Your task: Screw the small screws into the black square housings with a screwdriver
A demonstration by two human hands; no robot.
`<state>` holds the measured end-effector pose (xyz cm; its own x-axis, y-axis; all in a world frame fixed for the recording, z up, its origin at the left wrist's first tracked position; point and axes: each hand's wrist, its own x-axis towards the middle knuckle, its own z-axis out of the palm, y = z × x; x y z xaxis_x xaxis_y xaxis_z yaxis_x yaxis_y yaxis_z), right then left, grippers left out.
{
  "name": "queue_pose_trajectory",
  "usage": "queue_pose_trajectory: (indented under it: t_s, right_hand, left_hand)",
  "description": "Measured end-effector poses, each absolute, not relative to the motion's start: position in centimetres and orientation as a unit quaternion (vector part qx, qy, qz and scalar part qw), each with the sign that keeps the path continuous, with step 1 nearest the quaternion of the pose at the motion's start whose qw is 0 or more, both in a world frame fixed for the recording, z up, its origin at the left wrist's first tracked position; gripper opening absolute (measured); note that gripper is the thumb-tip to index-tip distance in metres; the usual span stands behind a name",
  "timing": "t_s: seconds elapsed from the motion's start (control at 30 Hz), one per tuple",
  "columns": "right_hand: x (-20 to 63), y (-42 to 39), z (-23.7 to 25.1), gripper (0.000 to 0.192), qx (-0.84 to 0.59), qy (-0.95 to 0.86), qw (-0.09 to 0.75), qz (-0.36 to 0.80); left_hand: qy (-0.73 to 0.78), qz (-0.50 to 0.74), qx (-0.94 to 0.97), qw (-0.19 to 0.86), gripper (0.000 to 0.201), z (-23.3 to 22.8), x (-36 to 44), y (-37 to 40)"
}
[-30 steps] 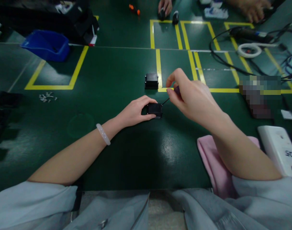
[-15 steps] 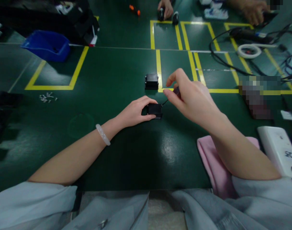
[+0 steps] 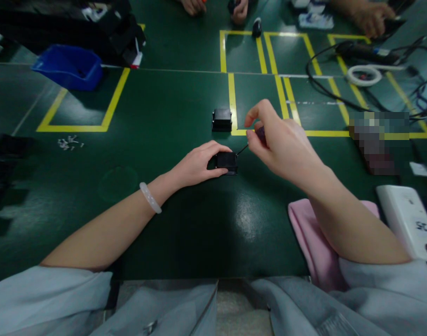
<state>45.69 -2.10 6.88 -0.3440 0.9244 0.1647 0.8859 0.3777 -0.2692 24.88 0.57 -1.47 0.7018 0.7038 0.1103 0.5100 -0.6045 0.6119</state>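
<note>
My left hand (image 3: 201, 163) is closed around a small black box-shaped part (image 3: 226, 160) and holds it against the green table, thumb at the near side and fingers at the far side. In my right hand (image 3: 274, 137) is a screwdriver (image 3: 242, 149), gripped by its dark handle. Its thin shaft slants down to the left, and the tip meets the part's right edge near a corner. A second black box-shaped part (image 3: 222, 120) rests on the table just beyond my left hand, touched by neither hand.
Loose screws (image 3: 70, 142) lie at the left, below a blue bin (image 3: 68, 66). A pink cloth (image 3: 304, 224) and a white device (image 3: 408, 219) are at the right. Cables (image 3: 313, 79) coil at the far right. Co-workers' hands (image 3: 238, 11) show at the far edge.
My right hand's fingers have shifted slightly right on the screwdriver; my left hand and the part stay put. Across the table, a co-worker's hand has reached the orange object and another has lifted a dark item.
</note>
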Motion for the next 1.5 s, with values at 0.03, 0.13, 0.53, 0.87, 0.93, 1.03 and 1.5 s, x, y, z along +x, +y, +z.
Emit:
queue_pose_trajectory:
  t_s: [0.03, 0.13, 0.53, 0.87, 0.93, 1.03, 1.5]
  right_hand:
    - [45.7, -2.1, 6.9, 0.03, -0.549, -0.819, 0.152, 0.07]
    - [45.7, -2.0, 6.8, 0.029, -0.545, -0.821, 0.156, 0.071]
    - [45.7, -1.9, 6.8, 0.03, -0.554, -0.815, 0.154, 0.071]
    - [46.0, -1.7, 6.7, 0.028, -0.555, -0.815, 0.153, 0.067]
    - [46.0, -1.7, 6.8, 0.029, -0.557, -0.813, 0.152, 0.07]
    - [46.0, -1.7, 6.8, 0.032, -0.559, -0.811, 0.156, 0.071]
    - [46.4, -1.0, 6.2, 0.026, -0.544, -0.809, 0.196, 0.1]
  left_hand:
    - [0.347, 0.17, 0.879, 0.279, 0.042, -1.4, 24.9, 0.6]
    - [0.344, 0.162, 0.884, 0.273, 0.046, -1.2, 24.9, 0.6]
    - [0.381, 0.156, 0.904, 0.12, 0.04, 1.7, 25.9, 0.4]
    - [0.435, 0.02, 0.895, 0.098, 0.026, 2.5, 30.0, 2.6]
    - [0.44, 0.008, 0.894, 0.086, 0.023, 2.8, 30.7, 2.8]
    - [0.446, -0.007, 0.892, 0.075, 0.017, 3.1, 31.4, 2.7]
    - [0.45, -0.053, 0.891, 0.028, 0.027, 3.7, 32.1, 1.9]
